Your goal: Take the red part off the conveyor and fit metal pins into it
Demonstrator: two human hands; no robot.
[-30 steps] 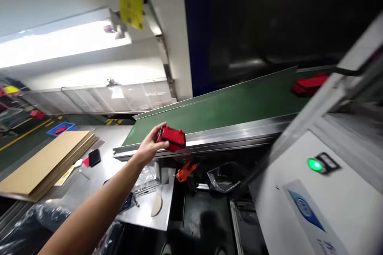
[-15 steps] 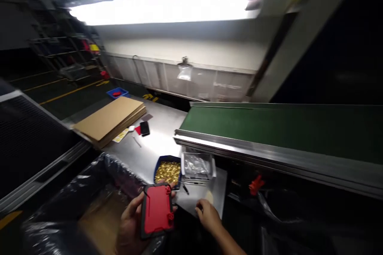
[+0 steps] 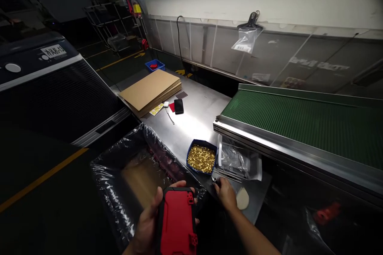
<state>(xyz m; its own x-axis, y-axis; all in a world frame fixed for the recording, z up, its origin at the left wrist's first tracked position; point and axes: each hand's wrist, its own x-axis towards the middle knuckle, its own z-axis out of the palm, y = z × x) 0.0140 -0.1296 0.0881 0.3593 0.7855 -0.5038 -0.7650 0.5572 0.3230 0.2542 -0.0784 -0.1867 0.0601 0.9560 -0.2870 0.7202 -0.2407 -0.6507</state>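
One red case (image 3: 178, 221) gripped by left hand (image 3: 146, 225), lengthwise roughly toward one tray (image 3: 189, 162); right hand (image 3: 226, 193) nearby, fingers narrowed, contents unclear.

Right hand (image 3: 226, 194) is shifting closer to the blue tray (image 3: 193, 168)
Its fingers (image 3: 218, 186) are now pinching a small dark item (image 3: 213, 179) beside the tray.

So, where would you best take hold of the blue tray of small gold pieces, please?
Probably by the left rim of the blue tray, coming from the left across the metal tabletop, since a pale tray of clear plastic sits close on its right. Keep it level, as it is open-topped.
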